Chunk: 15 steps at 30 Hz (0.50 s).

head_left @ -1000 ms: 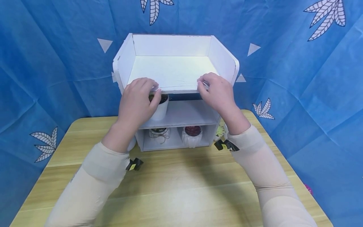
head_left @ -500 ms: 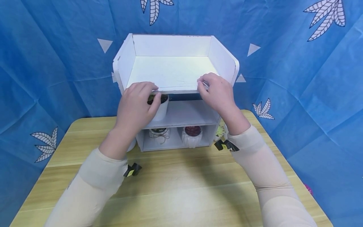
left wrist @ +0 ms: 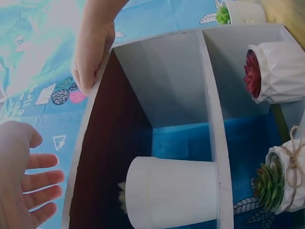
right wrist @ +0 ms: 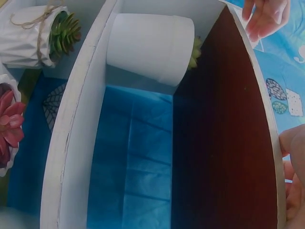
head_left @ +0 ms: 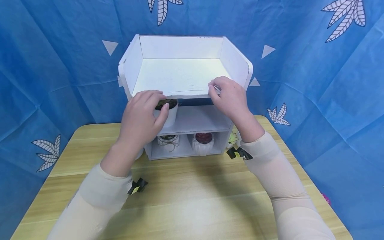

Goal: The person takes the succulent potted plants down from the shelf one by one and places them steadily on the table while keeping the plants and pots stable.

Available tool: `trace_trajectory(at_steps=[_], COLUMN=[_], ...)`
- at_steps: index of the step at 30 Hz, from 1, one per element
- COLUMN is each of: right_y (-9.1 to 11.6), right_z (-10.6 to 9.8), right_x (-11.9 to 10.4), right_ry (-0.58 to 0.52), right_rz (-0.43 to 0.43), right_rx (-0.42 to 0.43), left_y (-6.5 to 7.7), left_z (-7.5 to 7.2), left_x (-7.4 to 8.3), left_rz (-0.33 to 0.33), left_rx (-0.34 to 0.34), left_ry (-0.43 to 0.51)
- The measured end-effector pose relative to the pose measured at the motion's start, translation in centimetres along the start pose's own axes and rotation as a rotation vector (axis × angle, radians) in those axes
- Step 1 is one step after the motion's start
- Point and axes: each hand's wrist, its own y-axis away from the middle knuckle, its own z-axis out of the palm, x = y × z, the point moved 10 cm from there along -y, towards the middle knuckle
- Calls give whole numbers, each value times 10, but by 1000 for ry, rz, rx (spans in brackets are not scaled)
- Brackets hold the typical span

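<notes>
A white wooden shelf unit point(head_left: 180, 75) stands at the back of the table, its top tray bare. My right hand point(head_left: 230, 96) holds the front edge of the top board near its right end, fingers bent over it; the right wrist view shows this hand point(right wrist: 296, 176) at the edge too. Near the left end, my left hand point(head_left: 141, 116) has its thumb and fingers spread. In the left wrist view that hand point(left wrist: 21, 176) sits apart from the board's edge, with nothing in it. Behind it, a white plant pot point(head_left: 171, 118) stands on the middle shelf.
Below, a pot tied with twine point(head_left: 169, 143) and a ribbed white pot with a red succulent point(head_left: 203, 144) occupy the two lower compartments. Another green plant point(head_left: 233, 137) stands outside, right of the unit. Blue cloth point(head_left: 60, 76) hangs behind the wooden table point(head_left: 192, 196).
My left hand has come off the top board's front edge and moved slightly down and left, thumb and fingers parting. The right hand and the shelf unit stay in place.
</notes>
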Motion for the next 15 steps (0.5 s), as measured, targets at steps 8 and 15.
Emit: trace_trajectory(at_steps=[8, 15], right_y=[2, 5], right_z=[-3, -7], right_x=[0, 1], right_ry=[-6, -13], right_rz=[-14, -20], right_rx=[5, 2], left_y=[11, 18], left_z=[-1, 4], left_x=[11, 13], left_rz=[-8, -28], left_rx=[-5, -36], left_ry=[17, 2])
